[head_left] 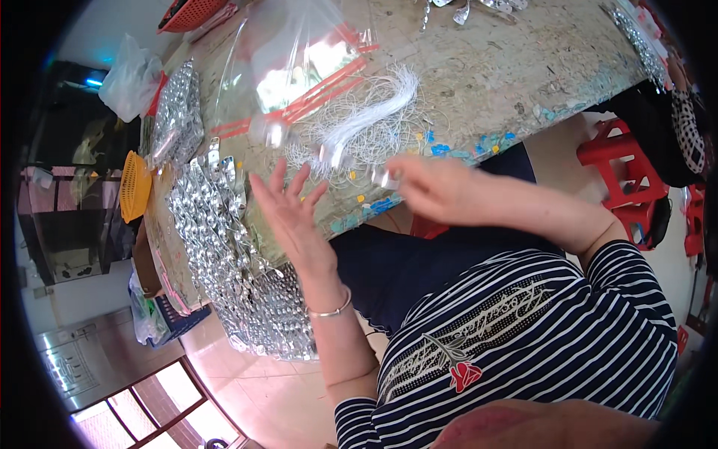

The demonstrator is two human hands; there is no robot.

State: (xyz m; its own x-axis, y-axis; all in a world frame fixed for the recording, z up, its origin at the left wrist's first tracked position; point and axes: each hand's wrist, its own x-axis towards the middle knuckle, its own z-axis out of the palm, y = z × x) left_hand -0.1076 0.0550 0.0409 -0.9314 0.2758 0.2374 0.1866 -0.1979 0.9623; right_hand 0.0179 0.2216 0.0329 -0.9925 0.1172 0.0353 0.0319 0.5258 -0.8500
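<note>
My left hand (pixel 292 213) is raised over the table's near edge, fingers spread, with nothing in them. My right hand (pixel 437 191) is closed, its thumb and fingers pinching a small shiny silver piece (pixel 384 177) that is blurred by motion. Between the hands and just beyond them are more blurred silver glints; whether they join the held piece I cannot tell. A loose bundle of white string (pixel 378 112) lies on the table beyond my hands. Beside my left hand, a mass of twisted silver foil strips (pixel 213 213) drapes over the table edge.
Clear plastic bags with red stripes (pixel 303 63) lie on the worn table (pixel 486 67). A filled silver bag (pixel 178 112), a yellow basket (pixel 133 187) and a white plastic bag (pixel 131 78) are at left. Red stools (pixel 617 161) and another person's checked sleeve (pixel 686 127) are at right.
</note>
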